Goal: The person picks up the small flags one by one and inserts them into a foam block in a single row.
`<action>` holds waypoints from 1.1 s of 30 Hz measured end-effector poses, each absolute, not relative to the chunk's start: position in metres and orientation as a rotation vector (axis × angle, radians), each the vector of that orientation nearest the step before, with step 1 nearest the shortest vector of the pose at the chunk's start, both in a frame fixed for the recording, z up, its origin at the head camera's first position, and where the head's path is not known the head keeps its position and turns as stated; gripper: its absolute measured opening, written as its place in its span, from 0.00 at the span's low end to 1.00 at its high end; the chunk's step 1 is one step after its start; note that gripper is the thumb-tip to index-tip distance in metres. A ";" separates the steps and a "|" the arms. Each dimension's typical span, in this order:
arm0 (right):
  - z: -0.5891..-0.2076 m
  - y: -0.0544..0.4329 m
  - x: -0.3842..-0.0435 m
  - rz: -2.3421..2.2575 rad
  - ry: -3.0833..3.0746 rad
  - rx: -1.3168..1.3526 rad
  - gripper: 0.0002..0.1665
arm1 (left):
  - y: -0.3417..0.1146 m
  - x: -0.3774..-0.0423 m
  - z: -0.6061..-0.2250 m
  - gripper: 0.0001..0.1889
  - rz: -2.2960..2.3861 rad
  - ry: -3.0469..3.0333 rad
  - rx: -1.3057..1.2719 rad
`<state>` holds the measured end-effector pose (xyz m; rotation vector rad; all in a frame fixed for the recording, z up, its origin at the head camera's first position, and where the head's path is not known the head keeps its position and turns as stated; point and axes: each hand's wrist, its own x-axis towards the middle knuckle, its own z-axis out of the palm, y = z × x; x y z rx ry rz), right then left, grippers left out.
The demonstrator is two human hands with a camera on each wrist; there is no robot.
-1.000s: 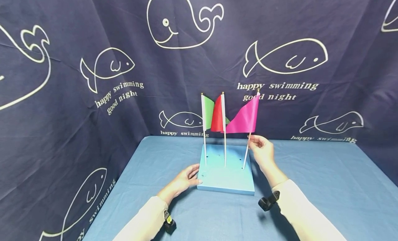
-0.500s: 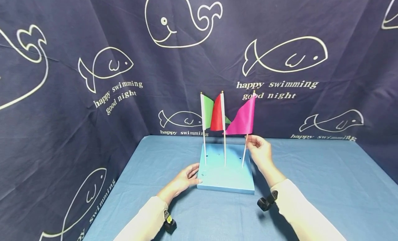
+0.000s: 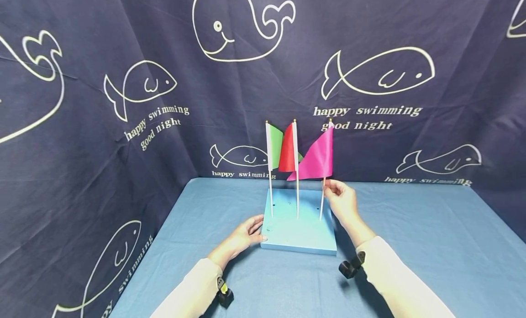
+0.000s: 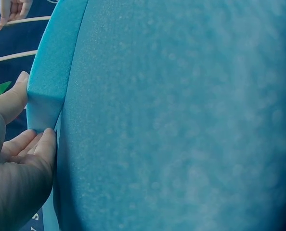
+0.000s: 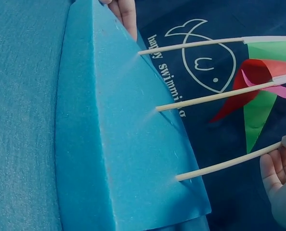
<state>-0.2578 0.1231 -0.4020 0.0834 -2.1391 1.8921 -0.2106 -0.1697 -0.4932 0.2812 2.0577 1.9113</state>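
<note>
A light blue foam board point(image 3: 302, 238) lies on the blue cloth, with several small holes in its top. My left hand point(image 3: 244, 236) holds its left edge; in the left wrist view the thumb point(image 4: 19, 94) and fingertips press on different faces near a corner. Between thumb and fingers my right hand point(image 3: 343, 201) pinches the stick of a pink flag point(image 3: 318, 156), below the cloth. The lower end of that stick point(image 5: 220, 166) meets the board's top. A green flag point(image 3: 276, 149) and a red flag point(image 3: 289, 153) stand in the board to its left.
Blue cloth point(image 3: 411, 245) covers the table. Behind and at the left hangs a dark blue curtain point(image 3: 263, 90) with white fish drawings and lettering. The flag cloths overlap one another near the curtain.
My right hand has shifted slightly left, bringing the tilted pink flag closer to upright. Its stick's lower end moved up a little, then stayed. My left hand and the board have stayed put.
</note>
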 end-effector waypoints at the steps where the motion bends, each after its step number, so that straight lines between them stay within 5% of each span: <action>1: -0.402 0.123 -0.258 1.890 -2.143 0.085 0.12 | -0.170 -0.211 -0.493 0.38 1.914 2.057 0.281; 22: -0.433 0.122 -0.281 1.844 -2.167 0.052 0.13 | -0.171 -0.210 -0.493 0.37 1.918 2.060 0.294; 33: -0.402 0.117 -0.254 1.887 -2.194 0.050 0.14 | -0.171 -0.209 -0.492 0.37 1.921 2.036 0.305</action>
